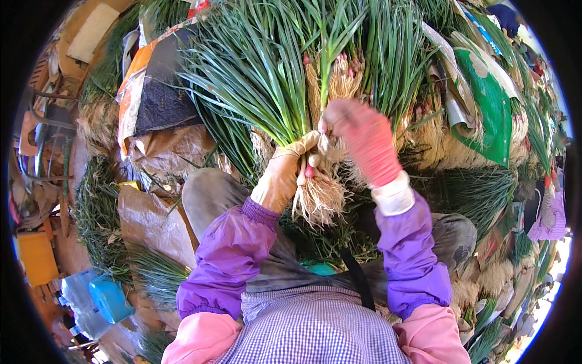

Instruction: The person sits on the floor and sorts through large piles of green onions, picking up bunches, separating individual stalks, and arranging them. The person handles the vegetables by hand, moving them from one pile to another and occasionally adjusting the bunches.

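Observation:
My left hand (282, 173), in a tan glove, is closed around a bunch of spring onions (268, 95). Their green leaves fan up and away from me; pale bulbs and stringy roots (318, 195) hang below the thumb. Blurred, my right hand (361, 136) wears a pinkish-red glove. Its fingertips pinch a single spring onion (324, 86) just above the pink bulb, beside my left thumb. This stalk stands upright, leaves upward. Behind both hands lies a heap of more spring onions (386, 59), with roots towards me.
A dark, orange-edged sheet (163, 86) covers onions at left; a green and white sheet (484, 104) lies at right. Loose leaves (102, 223) and a blue plastic container (109, 298) are left of me. Another person's purple-clad part (548, 214) shows far right.

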